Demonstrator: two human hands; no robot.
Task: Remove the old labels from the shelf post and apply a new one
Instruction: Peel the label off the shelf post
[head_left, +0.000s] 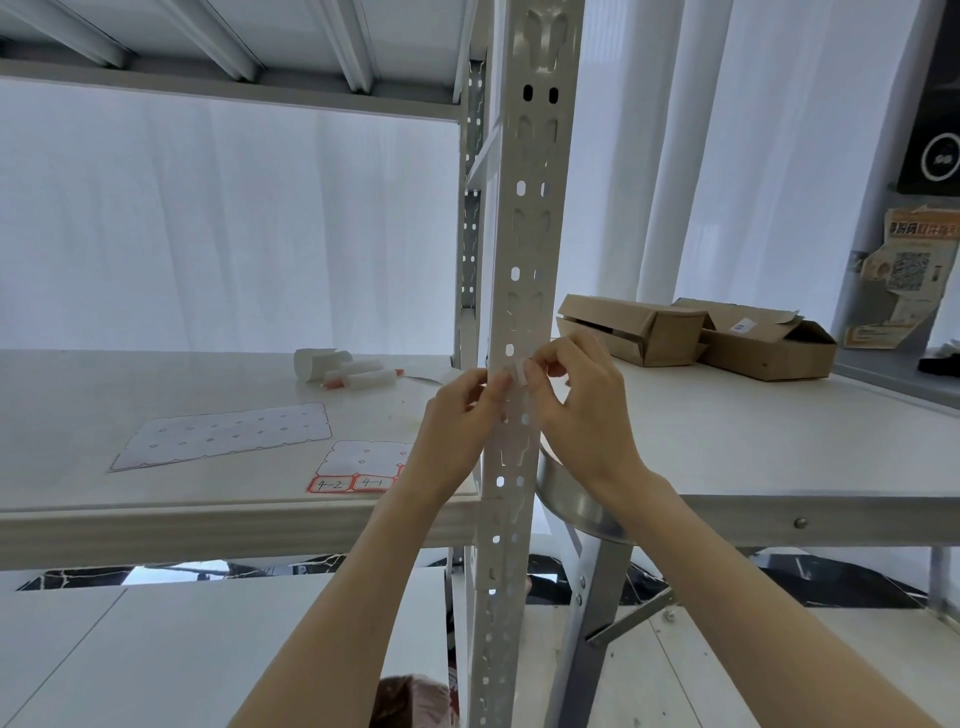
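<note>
- One pale metal rack (228, 83) fills your left side; its lower board (156, 384) runs level with your hands.
- Right of it stands a white table (753, 441), with a round steel rim (571, 501) showing at its near edge under your right wrist.
- Straight ahead, the perforated post (524, 234) rises at the rack's near right corner, between your two arms.
- Two open cardboard boxes (634, 327) lie side by side, touching, at the back of the table.
- On the board, a big sheet (223, 434) of backing paper lies flat, its label cells peeled out.
- Just right of it lies a small sheet (363, 460); its near row has red-bordered labels marked "4-2" and "4-1", and your left wrist hides its right edge.
- Your right hand (582, 410) is at the post's right edge, fingers curled, thumb and forefinger closed together on the label.
- Your left hand (452, 431) is at the post's left edge, fingers curled in, fingertips nipping the same spot.
- Farther back on the board, curled paper scraps (358, 374) sit in a small heap with something red-tipped among them.
- Smallest, the label (517, 373): a pale scrap on the post's front face, above board height, pinched between both hands; whether it has lifted off the metal you cannot tell.
</note>
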